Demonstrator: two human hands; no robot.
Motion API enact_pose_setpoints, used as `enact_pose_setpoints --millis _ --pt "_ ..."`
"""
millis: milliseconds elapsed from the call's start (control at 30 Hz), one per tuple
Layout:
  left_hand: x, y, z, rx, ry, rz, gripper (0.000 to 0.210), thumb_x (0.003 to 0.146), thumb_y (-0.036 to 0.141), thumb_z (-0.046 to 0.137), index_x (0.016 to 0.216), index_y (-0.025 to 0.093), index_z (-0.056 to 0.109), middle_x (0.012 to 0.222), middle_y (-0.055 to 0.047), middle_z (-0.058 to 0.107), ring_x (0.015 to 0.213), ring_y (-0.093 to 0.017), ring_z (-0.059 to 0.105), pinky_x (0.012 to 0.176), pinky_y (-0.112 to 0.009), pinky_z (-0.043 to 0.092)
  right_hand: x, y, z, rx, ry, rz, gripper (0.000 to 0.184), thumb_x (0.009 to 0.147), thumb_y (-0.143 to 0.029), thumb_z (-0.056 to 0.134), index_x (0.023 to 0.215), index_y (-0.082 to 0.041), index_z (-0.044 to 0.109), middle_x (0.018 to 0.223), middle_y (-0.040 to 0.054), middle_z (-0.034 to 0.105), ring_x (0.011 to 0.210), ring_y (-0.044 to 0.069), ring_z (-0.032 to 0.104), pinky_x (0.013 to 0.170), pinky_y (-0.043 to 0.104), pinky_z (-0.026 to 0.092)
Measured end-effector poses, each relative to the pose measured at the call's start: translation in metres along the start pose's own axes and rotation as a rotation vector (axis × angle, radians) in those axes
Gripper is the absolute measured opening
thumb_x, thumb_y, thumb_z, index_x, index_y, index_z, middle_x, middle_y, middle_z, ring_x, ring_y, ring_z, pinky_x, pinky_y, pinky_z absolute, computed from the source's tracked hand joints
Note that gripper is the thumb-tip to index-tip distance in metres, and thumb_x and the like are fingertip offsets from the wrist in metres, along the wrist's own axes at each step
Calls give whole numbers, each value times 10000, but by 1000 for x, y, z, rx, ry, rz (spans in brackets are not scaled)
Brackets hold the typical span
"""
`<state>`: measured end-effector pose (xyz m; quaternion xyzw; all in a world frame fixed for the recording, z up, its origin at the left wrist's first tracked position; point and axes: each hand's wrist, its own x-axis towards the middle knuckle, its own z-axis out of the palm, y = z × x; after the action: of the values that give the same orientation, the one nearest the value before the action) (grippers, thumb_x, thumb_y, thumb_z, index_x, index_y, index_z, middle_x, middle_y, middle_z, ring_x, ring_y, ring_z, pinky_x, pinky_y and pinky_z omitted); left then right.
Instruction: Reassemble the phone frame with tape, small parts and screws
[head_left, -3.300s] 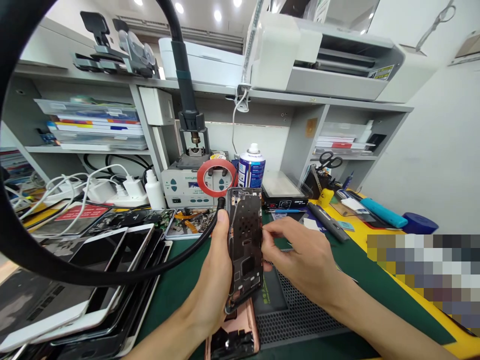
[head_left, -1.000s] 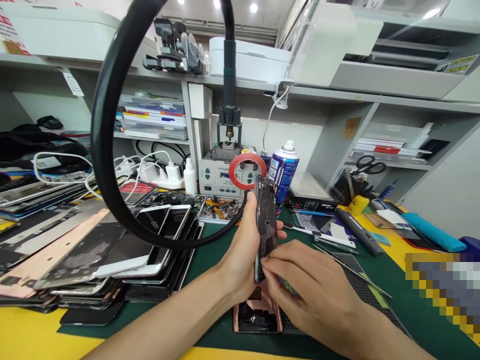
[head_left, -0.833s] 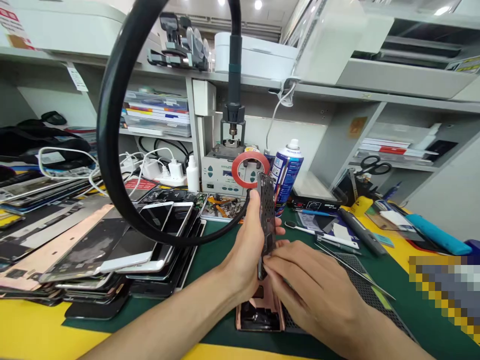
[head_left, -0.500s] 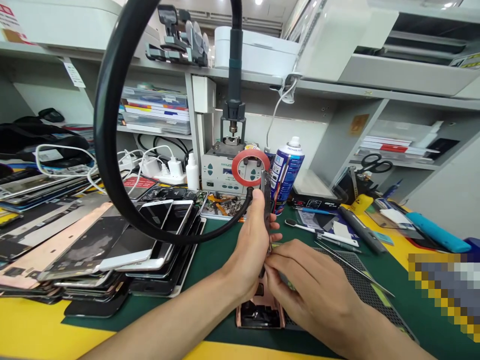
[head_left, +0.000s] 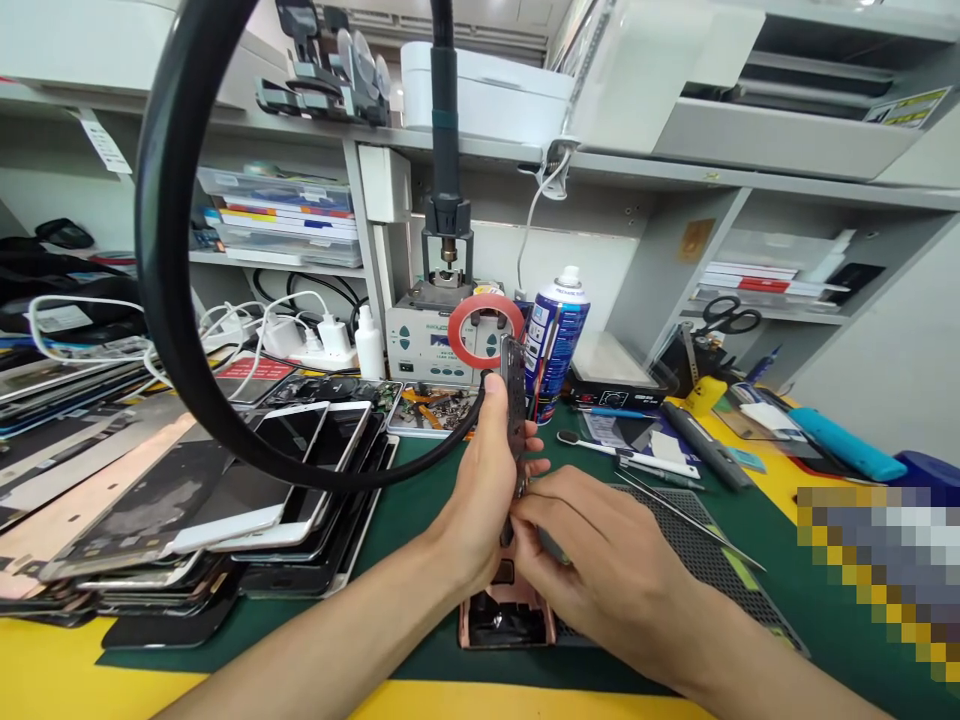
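Phone frame (head_left: 515, 400) stands nearly edge-on in the head view, above the pink casing (head_left: 527, 588) on the green mat (head_left: 409, 510), wrapped by the left hand's (head_left: 480, 490) fingers, thumb pointing up. Uneven pressure from the right hand (head_left: 600, 550) could twist it loose. That hand reaches in palm-down, fingertips bunched; whether they grasp anything, I cannot tell.

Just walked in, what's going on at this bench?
A person's left hand holds a dark phone part up, nearly edge-on to the camera. The right hand has its fingertips at the part's lower end; whether they grip something small is hidden. A pink-edged shell lies below on the green mat.
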<state>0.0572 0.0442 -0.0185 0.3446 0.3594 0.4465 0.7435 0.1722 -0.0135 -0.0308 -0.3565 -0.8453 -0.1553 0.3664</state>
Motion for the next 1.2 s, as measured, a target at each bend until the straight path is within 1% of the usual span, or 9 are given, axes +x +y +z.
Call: enact_pose_setpoints --millis 200,400,500,600,700,767,867,1000,1200 --pt "2 -1 -2 -75 -74 -113 738 689 878 490 857 180 660 846 -49 616 692 -159 540 668 -300 438 2 1 1 124 21 119 149 819 10 575 820 -124 640 766 91 679 702 195 625 631 327 514" --pt "0 2 -1 -94 -141 -114 757 677 889 491 863 175 659 812 -51 619 661 -161 535 640 -310 426 2 4 -3 203 14 170 151 814 -2 585 845 -137 643 760 59 670 685 167 611 626 302 500" --pt "1 4 -1 -78 -89 -91 767 678 890 492 868 165 650 800 -47 612 671 -160 540 649 -302 420 2 5 -6 205 -37 125 146 872 -24 578 924 -134 660 839 78 700 763 178 642 693 305 530" --pt "3 4 -2 -60 -40 -77 770 670 893 501 867 161 635 802 -45 608 693 -167 558 673 -302 427 2 6 -9 100 -63 18 130 903 -33 574 959 -103 668 865 104 712 832 207 659 767 337 553" --pt "3 1 -3 -49 -23 -63 759 669 891 505 870 169 621 814 -37 599 717 -171 560 692 -309 429 2 4 -11 -48 -104 -116 132 904 -21 559 931 -65 680 829 128 716 836 246 673 776 387 565" --pt "3 0 -2 -48 -24 -34 744 681 882 506 878 173 618 835 -32 589 747 -174 560 731 -320 437 2 3 -10 -124 -137 -153 157 904 -18 537 903 -65 687 817 134 715 826 262 679 746 405 571" --pt "2 -1 0 -48 -4 -9 717 694 862 524 875 175 619 863 -29 577 780 -174 560 788 -333 444 1 1 -8 -172 -124 -150 174 910 -26 529 865 -91 683 808 126 714 829 263 683 728 405 575" --pt "4 -2 0 -67 30 -28 685 701 846 539 866 186 623 852 -26 577 779 -177 563 790 -332 457 1 -1 -4 -130 -52 -107 141 918 -44 545 874 -88 672 782 113 708 780 236 676 708 379 572" --pt "7 -6 -5 -127 -75 -22 676 733 825 535 887 178 651 865 -44 617 747 -169 587 725 -307 477 2 1 -3 15 -45 12 129 904 -40 541 910 -95 657 824 116 706 790 222 666 712 361 570"
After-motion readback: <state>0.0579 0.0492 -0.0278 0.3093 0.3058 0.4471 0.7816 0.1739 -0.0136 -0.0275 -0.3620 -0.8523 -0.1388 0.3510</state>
